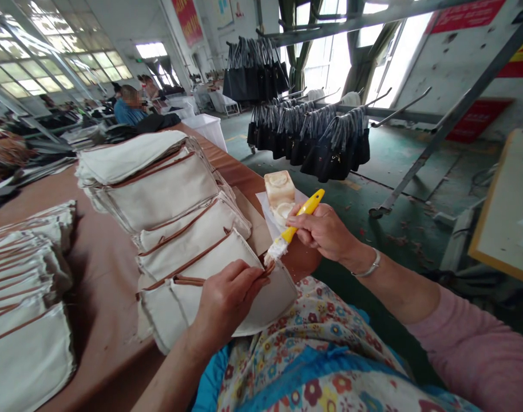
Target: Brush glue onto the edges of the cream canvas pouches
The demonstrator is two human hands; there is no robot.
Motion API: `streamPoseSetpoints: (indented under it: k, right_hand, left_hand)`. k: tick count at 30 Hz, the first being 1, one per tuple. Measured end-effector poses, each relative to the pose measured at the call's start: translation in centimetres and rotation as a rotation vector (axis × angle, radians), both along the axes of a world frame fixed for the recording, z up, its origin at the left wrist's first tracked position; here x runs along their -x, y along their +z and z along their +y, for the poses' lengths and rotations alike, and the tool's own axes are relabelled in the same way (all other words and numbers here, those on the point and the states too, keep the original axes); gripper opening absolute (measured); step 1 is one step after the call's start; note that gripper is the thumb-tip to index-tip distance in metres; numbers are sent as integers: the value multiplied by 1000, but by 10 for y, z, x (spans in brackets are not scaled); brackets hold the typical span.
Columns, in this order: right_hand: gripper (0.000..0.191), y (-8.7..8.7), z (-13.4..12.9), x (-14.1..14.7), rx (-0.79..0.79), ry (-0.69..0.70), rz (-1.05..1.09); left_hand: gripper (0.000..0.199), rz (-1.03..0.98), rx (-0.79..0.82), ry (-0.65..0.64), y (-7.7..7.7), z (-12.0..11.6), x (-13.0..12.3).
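Note:
My right hand (325, 232) is closed around the yellow handle of a paintbrush (303, 214). The brush points down and left, its bristles coated in thick white paste. Those bristles meet or nearly meet the brown-trimmed edge of a cream fabric bag piece (261, 303). My left hand (231, 292) pinches that brown trim close to the bristles, and the piece hangs partly over my lap. Just beyond the brush, a small container (280, 189) with whitish paste stands on a white sheet (268, 214) at the table's edge.
Stacked cream bag pieces (162, 189) cover the brown table (102, 309), with another row (25, 286) at left. Black bags (325, 143) hang on a metal rack (416, 154) beyond. A white bin (207, 129) stands behind the table; a person (130, 109) sits farther back.

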State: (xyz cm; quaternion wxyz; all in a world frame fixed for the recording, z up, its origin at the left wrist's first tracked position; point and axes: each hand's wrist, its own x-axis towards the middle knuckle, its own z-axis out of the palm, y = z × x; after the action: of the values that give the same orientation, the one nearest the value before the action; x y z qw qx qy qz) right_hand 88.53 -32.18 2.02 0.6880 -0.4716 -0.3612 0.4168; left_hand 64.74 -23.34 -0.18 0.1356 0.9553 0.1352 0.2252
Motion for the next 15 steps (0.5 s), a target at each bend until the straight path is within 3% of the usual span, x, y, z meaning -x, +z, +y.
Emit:
streamPoseSetpoints:
  k: [3, 5, 9, 13, 15]
  right_hand:
    - [17, 9, -11, -4, 33, 171, 35]
    - [15, 11, -13, -10, 15, 152, 43]
    - [17, 4, -6, -7, -8, -28, 32]
    - [21, -4, -5, 15, 87, 120, 22]
    - [19, -5, -10, 20, 108, 106, 84]
  left_hand:
    - [19, 32, -62, 7, -2, 3, 2]
    - [20, 49, -110, 5, -2, 4, 4]
    - [23, 52, -173, 23, -3, 4, 5]
    - [24, 56, -209, 74, -5, -5, 13]
    - [25, 52, -248, 150, -2, -11, 27]
